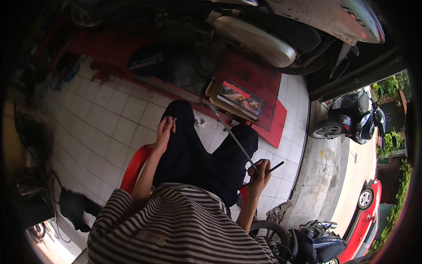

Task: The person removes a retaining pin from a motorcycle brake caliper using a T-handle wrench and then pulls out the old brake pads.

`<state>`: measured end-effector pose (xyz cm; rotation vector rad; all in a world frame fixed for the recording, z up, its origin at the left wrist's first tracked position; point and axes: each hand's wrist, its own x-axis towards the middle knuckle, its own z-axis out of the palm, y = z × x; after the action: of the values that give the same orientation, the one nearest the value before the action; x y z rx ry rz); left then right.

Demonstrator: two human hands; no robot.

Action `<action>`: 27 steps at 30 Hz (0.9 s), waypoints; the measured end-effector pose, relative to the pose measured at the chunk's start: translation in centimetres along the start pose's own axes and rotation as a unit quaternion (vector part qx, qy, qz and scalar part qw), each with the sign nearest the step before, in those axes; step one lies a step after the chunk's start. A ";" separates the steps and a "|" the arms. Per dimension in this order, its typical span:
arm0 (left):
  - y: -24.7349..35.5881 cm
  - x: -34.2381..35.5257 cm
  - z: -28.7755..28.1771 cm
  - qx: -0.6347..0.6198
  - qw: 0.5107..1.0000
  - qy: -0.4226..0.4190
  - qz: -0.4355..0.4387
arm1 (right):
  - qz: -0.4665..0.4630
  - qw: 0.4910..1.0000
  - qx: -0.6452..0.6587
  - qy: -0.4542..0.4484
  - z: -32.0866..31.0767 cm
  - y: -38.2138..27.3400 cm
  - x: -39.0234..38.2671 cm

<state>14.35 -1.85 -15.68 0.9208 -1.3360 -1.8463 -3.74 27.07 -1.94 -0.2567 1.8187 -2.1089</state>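
My right hand (260, 170) is closed round the dark crossbar of a T-handle wrench (233, 135). The wrench's long metal shaft slants up and leftward across my right thigh, its far tip near the cardboard box on the red platform. Over my left thigh, my left hand (165, 132) has its fingers curled together. A tiny shiny bit shows at those fingertips, too small to name.
A printed box (241, 99) rests on brown cardboard on the red platform (272, 127). Above hangs a motorcycle's silver exhaust (255, 40). A crumpled white scrap (200, 121) lies on the tiles. Parked motorcycles (351, 116) and a red car (362, 215) stand to the right.
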 end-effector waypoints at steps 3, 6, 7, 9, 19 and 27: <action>4.5 -0.6 1.9 0.032 0.999 -0.026 0.000 | 0.005 1.000 -0.002 -0.024 -0.2 -1.4 -0.6; 10.2 -1.3 4.2 0.094 0.992 -0.046 0.069 | 0.012 1.000 0.013 0.012 0.1 -2.8 -1.4; 11.5 -1.4 4.6 0.121 0.986 -0.051 0.098 | 0.007 1.000 0.021 -0.004 -0.2 -3.2 -1.6; 13.8 -1.6 5.2 0.172 0.973 -0.054 0.143 | -0.031 0.998 0.047 -0.002 -0.3 -3.4 -2.0; 18.6 -1.7 6.2 0.239 0.936 -0.072 0.248 | -0.093 0.995 0.039 0.015 -0.9 -4.7 -2.6; 18.6 -1.8 6.2 0.230 0.945 -0.099 0.210 | -0.112 0.993 0.020 -0.014 -3.3 -3.2 -2.1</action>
<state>12.17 -2.05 3.92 0.6100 -1.9694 -1.3459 -3.47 31.30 0.83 -0.4991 1.8022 -2.2745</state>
